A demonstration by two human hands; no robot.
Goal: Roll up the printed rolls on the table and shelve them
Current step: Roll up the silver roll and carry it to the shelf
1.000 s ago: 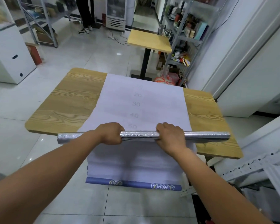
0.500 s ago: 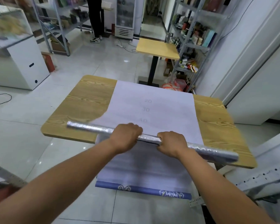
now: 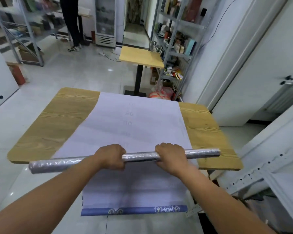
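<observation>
Two things could spoil this from here, as I judge it. First, the roll (image 3: 203, 152) sits askew to the sheet (image 3: 135, 125). Its left end juts out past the near edge of the tabletop (image 3: 57, 125), while its right end lies farther in over the wood. Wound on at that slant, the sheet would likely spiral into a cone, its edges stepping out at one end. Second, a long part of the sheet hangs off the near edge, down to its blue band (image 3: 134, 211). That weight could drag the rest off the tabletop, or crease it at the edge, if it is tugged unevenly.

The left grip (image 3: 111, 157) and right grip (image 3: 172, 157) are both clenched over the roll from above, knuckles up, fingers curled round it. They sit close together near its middle, with a short bare stretch of roll between them. Both long ends therefore stick out unsupported, and small wrist turns would swing them widely. The roll crosses the sheet just at the near tabletop edge; whether it touches the sheet I cannot tell. The shelf (image 3: 179, 54) stands well apart, beyond the far side.
</observation>
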